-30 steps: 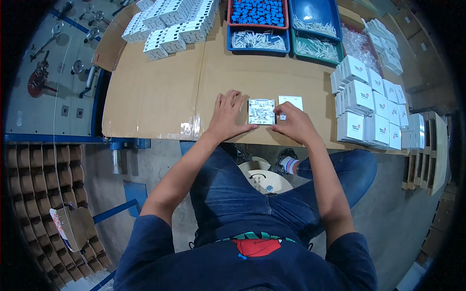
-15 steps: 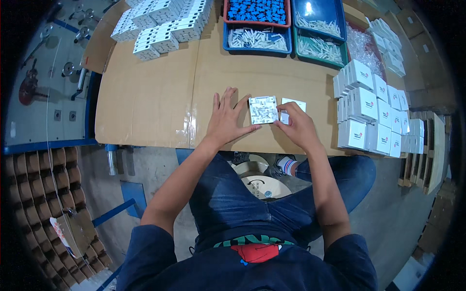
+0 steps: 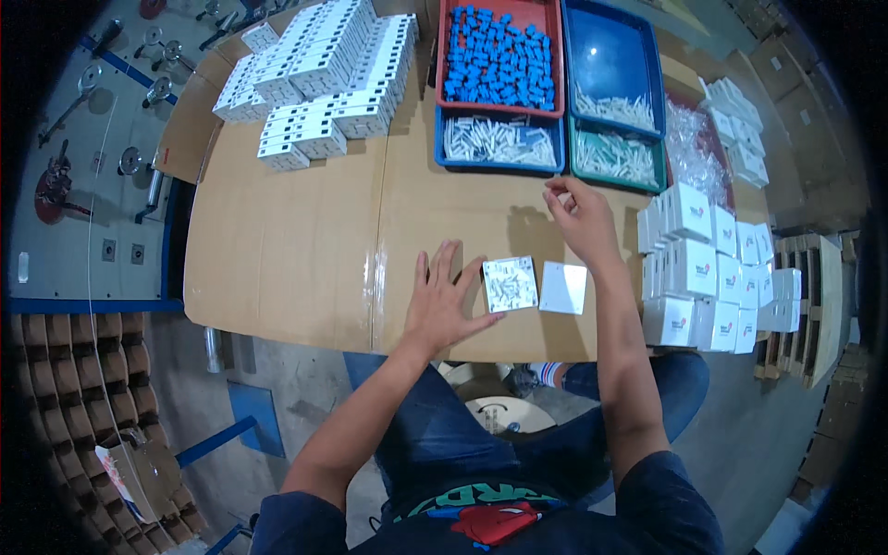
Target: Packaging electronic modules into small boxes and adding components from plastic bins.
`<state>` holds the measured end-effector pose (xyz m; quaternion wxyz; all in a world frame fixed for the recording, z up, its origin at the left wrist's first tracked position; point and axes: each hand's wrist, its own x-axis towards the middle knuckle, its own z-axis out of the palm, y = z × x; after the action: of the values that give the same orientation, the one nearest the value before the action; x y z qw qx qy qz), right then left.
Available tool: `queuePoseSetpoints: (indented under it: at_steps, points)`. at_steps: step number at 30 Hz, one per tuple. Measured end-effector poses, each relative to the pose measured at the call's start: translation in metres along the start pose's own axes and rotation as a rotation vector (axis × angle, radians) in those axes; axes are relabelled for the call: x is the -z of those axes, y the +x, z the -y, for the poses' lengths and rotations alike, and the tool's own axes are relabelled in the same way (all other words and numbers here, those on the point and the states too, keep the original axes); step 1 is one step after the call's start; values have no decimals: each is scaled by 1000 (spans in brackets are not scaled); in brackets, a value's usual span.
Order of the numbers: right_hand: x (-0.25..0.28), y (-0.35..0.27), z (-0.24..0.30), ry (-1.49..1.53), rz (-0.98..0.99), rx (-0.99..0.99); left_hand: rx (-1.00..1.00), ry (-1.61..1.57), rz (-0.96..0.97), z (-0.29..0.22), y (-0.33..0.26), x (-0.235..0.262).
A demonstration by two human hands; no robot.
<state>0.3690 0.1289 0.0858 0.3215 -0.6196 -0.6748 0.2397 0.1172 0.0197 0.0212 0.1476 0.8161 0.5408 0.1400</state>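
Observation:
A square white plastic housing (image 3: 510,284) with small parts inside lies on the cardboard-covered table in front of me. My left hand (image 3: 442,301) lies beside it, fingers spread, thumb along its near left corner. Just right of the housing is a flat white square plate (image 3: 562,288). My right hand (image 3: 583,220) is raised beyond the plate, near the trays, with its fingers curled together; what they hold, if anything, is hidden. Closest to it are a blue tray of small white parts (image 3: 499,141) and a green tray of similar white pieces (image 3: 614,159).
A red tray of blue parts (image 3: 499,57) and another blue tray (image 3: 610,46) stand at the back. Stacked white switch-like units (image 3: 319,74) fill the far left. White boxes (image 3: 696,268) are piled at the right, near clear plastic wrap (image 3: 694,125).
My right hand has left the housing and moved forward toward the trays. My left hand stays beside the housing. The view has shifted, so the table sits lower in the picture.

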Motion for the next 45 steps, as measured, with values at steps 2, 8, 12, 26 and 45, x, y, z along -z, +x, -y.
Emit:
queuePoseSetpoints:
  at_steps: [2, 8, 12, 26, 45]
  points:
    - [-7, 37, 6, -39, -44, -18, 4, 6, 1, 1, -2, 2]
    - [-35, 167, -11, -286, -248, 275, -5, 10, 22, 2, 1, 3]
    - [-47, 218, -13, -469, -173, 315, -7, 36, 67, 2, 3, 7]
    - [-42, 221, -18, -391, -145, 276, -22, -5, -7, 0, 1, 6]
    - [21, -25, 56, 984, 69, -57, -31, 74, -47, 0, -3, -2]
